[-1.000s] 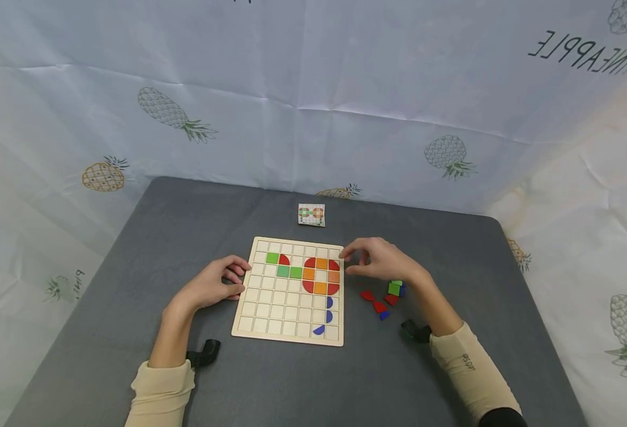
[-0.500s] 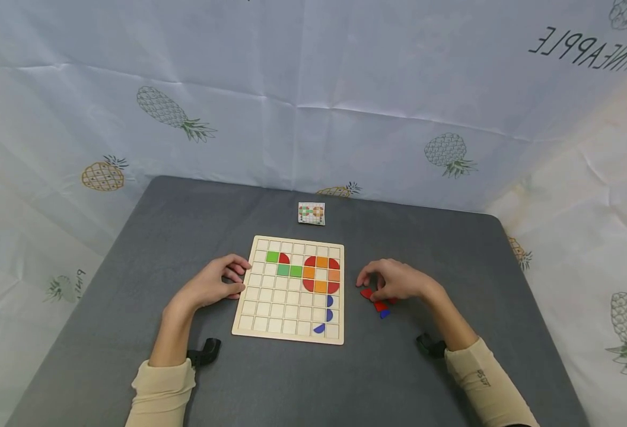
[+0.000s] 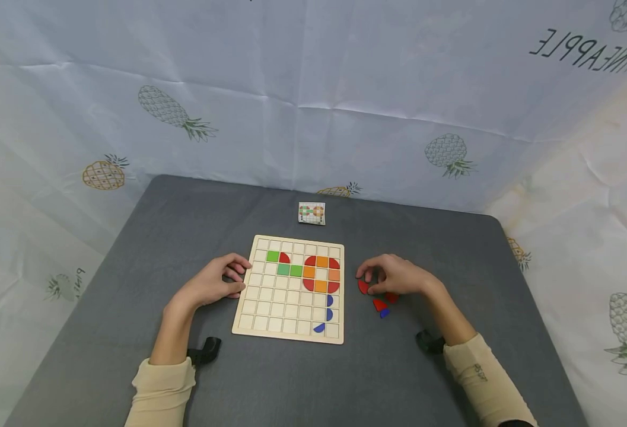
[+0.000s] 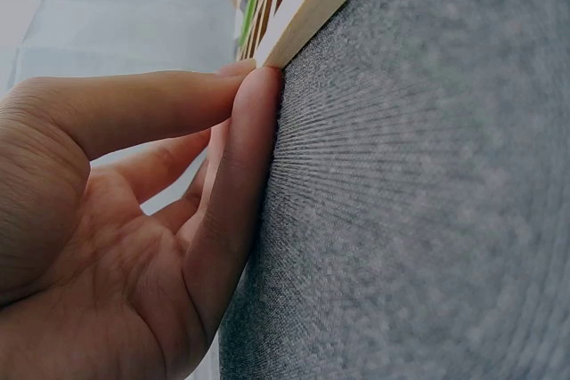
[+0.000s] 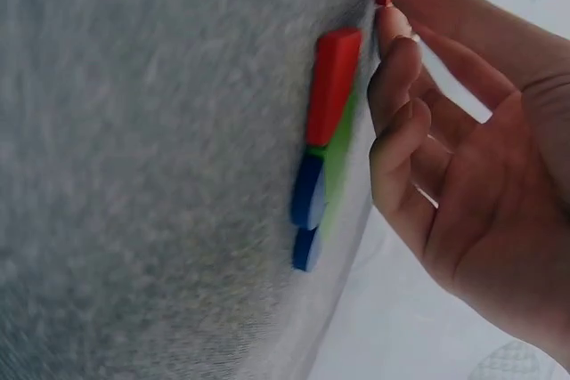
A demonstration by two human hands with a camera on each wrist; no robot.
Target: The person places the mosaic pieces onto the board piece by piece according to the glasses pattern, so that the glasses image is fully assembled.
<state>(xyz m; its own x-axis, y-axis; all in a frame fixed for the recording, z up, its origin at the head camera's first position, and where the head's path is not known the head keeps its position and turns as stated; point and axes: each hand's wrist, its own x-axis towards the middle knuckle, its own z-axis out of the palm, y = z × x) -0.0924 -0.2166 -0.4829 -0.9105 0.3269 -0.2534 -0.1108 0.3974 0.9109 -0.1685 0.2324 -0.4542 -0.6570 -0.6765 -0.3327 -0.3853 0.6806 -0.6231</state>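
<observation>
My left hand (image 3: 214, 281) rests at the left edge of a wooden grid board (image 3: 270, 308). In the left wrist view thumb and fingers touch the board's edge (image 4: 325, 6). Beyond the board's right side, my right hand (image 3: 395, 274) pinches a red quarter-circle tile (image 3: 363, 286) between thumb and fingertip, low over the table. Beneath and beside that hand lie red tiles (image 3: 379, 305) and a blue tile (image 3: 385, 313). The right wrist view shows a red tile (image 5: 335, 82), a green tile (image 5: 338, 162) and blue tiles (image 5: 309, 191) by the fingers.
Red, orange, green and blue tiles sit on the board, among them an orange square (image 3: 320, 286) and a blue half-circle (image 3: 330, 300). A small pattern card (image 3: 311, 213) lies behind the board on the grey table (image 3: 270, 385). A pineapple-print cloth (image 3: 270, 148) hangs behind.
My right hand has moved from the board's upper right corner to the loose tiles, then lifted slightly with a red quarter-circle tile. My left hand has stayed at the board's edge.
</observation>
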